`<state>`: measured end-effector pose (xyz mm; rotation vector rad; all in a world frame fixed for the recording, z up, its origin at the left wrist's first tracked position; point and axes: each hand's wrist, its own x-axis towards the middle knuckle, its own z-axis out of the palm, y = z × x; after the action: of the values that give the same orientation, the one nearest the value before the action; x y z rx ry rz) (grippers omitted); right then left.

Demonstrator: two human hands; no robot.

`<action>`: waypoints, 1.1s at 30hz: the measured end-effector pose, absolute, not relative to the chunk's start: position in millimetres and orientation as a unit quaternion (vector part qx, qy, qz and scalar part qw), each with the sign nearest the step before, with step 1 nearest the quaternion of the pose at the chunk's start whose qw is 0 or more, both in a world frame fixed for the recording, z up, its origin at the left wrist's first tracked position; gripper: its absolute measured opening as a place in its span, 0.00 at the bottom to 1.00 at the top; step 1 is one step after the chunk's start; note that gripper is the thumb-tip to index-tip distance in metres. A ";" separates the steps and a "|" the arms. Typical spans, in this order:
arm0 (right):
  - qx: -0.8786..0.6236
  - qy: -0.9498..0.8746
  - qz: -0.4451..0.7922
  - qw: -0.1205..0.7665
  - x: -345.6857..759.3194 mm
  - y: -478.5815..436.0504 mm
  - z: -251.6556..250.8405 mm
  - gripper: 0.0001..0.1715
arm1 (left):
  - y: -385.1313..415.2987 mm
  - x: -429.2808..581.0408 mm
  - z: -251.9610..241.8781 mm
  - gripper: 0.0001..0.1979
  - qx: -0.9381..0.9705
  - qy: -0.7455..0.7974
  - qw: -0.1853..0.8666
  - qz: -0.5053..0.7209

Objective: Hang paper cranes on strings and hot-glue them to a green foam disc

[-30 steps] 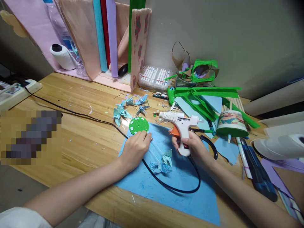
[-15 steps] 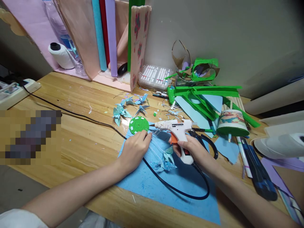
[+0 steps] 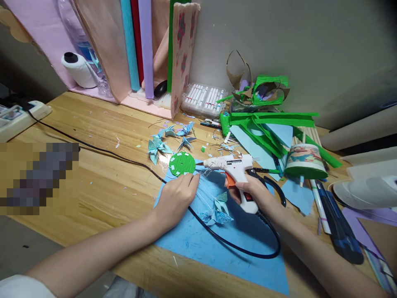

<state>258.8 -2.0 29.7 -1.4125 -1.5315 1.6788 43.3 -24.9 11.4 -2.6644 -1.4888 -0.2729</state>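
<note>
My left hand point(image 3: 177, 198) is closed at the near edge of a green disc point(image 3: 181, 164) with small pale squares around its rim. White thread point(image 3: 204, 191) runs from its fingertips to folded blue paper cranes point(image 3: 217, 213); whether the fingers also grip the disc is hidden. In my right hand point(image 3: 252, 191) is a white hot glue gun point(image 3: 237, 164), its grip wrapped by the fingers, with a finger by the orange trigger. The nozzle points left, close to the disc's right edge. Beneath lies a blue sheet point(image 3: 248, 265).
More folded paper pieces point(image 3: 157, 147) lie behind the disc among scraps. The gun's black cable point(image 3: 124, 157) crosses the table to a power strip point(image 3: 27, 118). Scissors point(image 3: 277, 192), a dark blue cutter point(image 3: 343, 231) and a painted drum-shaped piece point(image 3: 305, 159) are on the right. Markers point(image 3: 204, 99) stand behind.
The glue gun and my right hand have shifted slightly right, and the cable loop has moved with them. My left hand stays closed by the disc.
</note>
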 end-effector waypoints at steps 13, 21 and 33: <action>-0.504 -0.564 0.607 0.245 262.0 -1.2 28.3 0.18 | -25.0 39.6 12.6 0.10 -0.861 -0.471 0.090 -0.169; -0.508 -0.555 0.610 0.250 261.8 -1.5 27.5 0.17 | -21.5 40.7 9.8 0.09 -0.859 -0.486 0.051 -0.152; -0.509 -0.568 0.614 0.202 258.2 -0.5 30.3 0.18 | -21.7 42.0 9.7 0.12 -0.859 -0.493 -0.021 -0.136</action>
<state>258.2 -0.5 30.3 -1.4198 -1.5860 1.7155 42.0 -21.7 9.7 -2.7360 -1.5702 -0.4325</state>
